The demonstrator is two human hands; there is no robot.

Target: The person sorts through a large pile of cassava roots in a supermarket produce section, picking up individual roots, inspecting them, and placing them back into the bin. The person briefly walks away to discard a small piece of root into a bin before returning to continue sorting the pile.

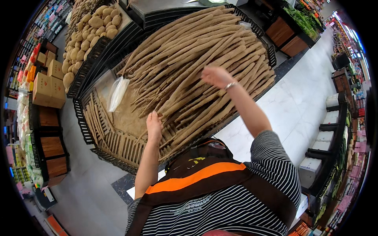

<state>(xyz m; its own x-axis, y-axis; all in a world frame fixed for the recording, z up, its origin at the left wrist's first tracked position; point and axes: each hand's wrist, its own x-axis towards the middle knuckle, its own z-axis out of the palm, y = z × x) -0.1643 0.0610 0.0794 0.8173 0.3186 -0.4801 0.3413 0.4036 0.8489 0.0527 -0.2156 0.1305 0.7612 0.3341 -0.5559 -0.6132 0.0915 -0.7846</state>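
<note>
A large heap of long brown Chinese yams (183, 59) fills the black slatted display bin in front of me. My left hand (154, 125) pinches the thin tapered end of one yam (171, 107) at the heap's near left edge. Over the middle of the pile is my right hand (217, 76), blurred, with its fingers curled and a bracelet on the wrist. Whether its fingers touch a yam is unclear. Left of the heap, a bundle of clear plastic bags (118, 93) lies on a dusty brown board (127, 118).
Several short, thin root pieces (96, 115) lie at the left end of the slatted bin (125, 147). Potatoes (85, 38) are piled in a bin at upper left. Cardboard boxes (48, 88) stand on the left shelf. White boxes (320, 141) line a rack across the aisle.
</note>
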